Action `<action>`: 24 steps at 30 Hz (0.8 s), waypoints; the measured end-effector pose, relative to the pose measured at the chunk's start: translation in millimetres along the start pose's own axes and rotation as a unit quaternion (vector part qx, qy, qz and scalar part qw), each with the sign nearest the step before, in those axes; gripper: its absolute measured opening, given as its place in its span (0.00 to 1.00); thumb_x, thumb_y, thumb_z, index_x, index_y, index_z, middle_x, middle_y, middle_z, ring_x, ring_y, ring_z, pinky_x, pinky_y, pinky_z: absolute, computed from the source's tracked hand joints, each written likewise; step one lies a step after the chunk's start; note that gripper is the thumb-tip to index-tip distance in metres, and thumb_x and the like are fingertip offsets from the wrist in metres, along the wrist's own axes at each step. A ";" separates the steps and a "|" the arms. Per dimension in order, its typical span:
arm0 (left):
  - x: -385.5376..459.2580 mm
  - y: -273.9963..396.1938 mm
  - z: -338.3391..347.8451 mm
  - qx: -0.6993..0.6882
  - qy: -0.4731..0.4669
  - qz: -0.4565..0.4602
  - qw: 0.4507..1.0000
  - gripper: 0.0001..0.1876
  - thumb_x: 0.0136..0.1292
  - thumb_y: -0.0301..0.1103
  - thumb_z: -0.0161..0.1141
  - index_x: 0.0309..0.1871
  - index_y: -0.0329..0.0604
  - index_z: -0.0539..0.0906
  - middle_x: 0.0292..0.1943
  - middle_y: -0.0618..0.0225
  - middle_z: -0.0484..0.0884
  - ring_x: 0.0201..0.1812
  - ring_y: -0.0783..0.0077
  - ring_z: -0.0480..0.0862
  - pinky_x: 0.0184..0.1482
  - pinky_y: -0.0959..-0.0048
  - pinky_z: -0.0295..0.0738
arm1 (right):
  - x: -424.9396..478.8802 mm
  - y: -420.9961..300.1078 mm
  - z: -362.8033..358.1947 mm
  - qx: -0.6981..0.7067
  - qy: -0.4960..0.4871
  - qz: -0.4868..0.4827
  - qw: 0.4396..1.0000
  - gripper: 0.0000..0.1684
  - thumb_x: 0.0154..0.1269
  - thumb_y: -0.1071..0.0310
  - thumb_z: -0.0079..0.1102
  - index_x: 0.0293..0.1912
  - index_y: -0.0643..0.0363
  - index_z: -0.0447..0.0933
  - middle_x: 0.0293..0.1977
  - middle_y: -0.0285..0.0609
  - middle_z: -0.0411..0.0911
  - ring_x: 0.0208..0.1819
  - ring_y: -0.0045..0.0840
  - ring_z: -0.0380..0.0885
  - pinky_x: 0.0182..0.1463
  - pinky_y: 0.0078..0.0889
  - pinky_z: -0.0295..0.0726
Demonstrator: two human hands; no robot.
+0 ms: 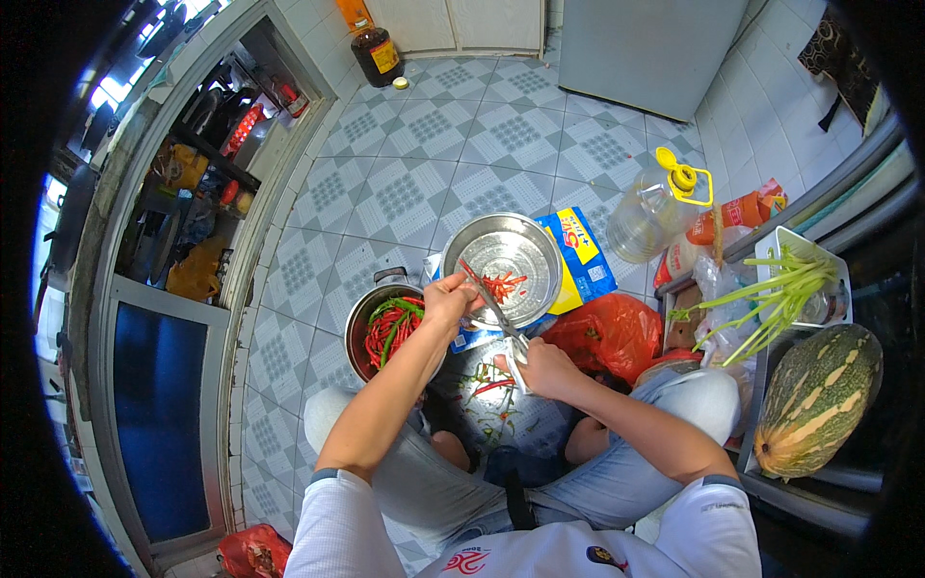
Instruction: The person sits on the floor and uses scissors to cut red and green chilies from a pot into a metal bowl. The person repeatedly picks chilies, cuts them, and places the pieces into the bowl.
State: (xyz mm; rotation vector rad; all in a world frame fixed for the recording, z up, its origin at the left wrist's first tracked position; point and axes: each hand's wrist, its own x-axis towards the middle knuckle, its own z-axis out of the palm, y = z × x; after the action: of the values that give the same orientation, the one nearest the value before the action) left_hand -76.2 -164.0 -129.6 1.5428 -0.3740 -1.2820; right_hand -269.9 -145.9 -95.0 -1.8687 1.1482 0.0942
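Note:
A steel basin (452, 246) stands before me with short cut pieces of red chili (502, 287) at its bottom. Over its near left rim, my left hand (449, 302) pinches a red chili pepper (475, 295), mostly hidden by the fingers. Scissors (498, 312) with white handles are held in my right hand (543, 367); their blades reach across the basin to my left fingertips. At the left, partly behind my forearm, a steel pot (353, 344) holds whole red and green chilies (390, 329). Chili stems and a red chili (493, 387) lie on the floor between my feet.
Blue and yellow packaging (589, 271) lies under the basin. A red plastic bag (614, 336) rests to its right. Beyond are an empty plastic jug (639, 217), green stalks (769, 289) and a large squash (820, 401). A dark bottle (377, 56) stands by the far cabinet.

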 end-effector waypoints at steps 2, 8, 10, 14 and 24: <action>1.6 -0.6 2.0 0.000 0.003 -0.001 1.000 0.17 0.52 0.15 0.50 0.46 0.34 0.76 0.33 0.65 0.80 0.31 0.74 0.80 0.34 0.79 0.79 | -2.3 -2.6 -0.2 0.008 0.011 0.000 1.000 0.46 0.52 0.33 0.48 0.30 0.79 0.69 0.27 0.68 0.73 0.35 0.53 0.76 0.37 0.47 0.74; -0.4 2.1 11.0 0.008 -0.013 -0.012 1.000 0.17 0.53 0.15 0.50 0.48 0.33 0.76 0.34 0.64 0.80 0.32 0.74 0.81 0.36 0.78 0.80 | -2.4 2.9 1.9 0.028 0.027 0.020 0.999 0.43 0.52 0.34 0.50 0.28 0.76 0.70 0.22 0.62 0.74 0.28 0.49 0.78 0.31 0.43 0.75; 0.0 0.9 10.7 -0.001 -0.017 -0.019 1.000 0.18 0.53 0.13 0.49 0.49 0.30 0.74 0.35 0.60 0.80 0.31 0.72 0.81 0.33 0.80 0.80 | -5.5 -2.6 -5.6 0.072 -0.016 0.048 0.996 0.40 0.53 0.37 0.51 0.27 0.75 0.69 0.19 0.56 0.74 0.18 0.37 0.76 0.19 0.35 0.74; 6.6 -8.0 5.9 0.014 -0.013 -0.031 0.999 0.16 0.53 0.15 0.50 0.46 0.34 0.77 0.35 0.64 0.80 0.33 0.73 0.81 0.37 0.78 0.80 | -6.2 -0.2 -8.1 0.142 -0.068 0.068 0.985 0.37 0.55 0.40 0.52 0.24 0.73 0.69 0.17 0.51 0.73 0.13 0.32 0.76 0.13 0.30 0.74; 9.2 -5.4 -0.1 -0.010 -0.004 -0.030 0.999 0.14 0.50 0.12 0.50 0.42 0.30 0.77 0.33 0.62 0.80 0.31 0.72 0.81 0.32 0.79 0.80 | -5.1 8.6 0.0 0.025 -0.036 0.047 0.998 0.52 0.47 0.29 0.49 0.41 0.79 0.67 0.36 0.68 0.73 0.44 0.51 0.73 0.45 0.44 0.72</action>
State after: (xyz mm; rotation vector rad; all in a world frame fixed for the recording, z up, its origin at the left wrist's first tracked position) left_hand -74.5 -168.7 -139.1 1.5422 -0.3199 -1.3349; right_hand -279.1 -143.8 -98.2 -1.7539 1.1794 0.1834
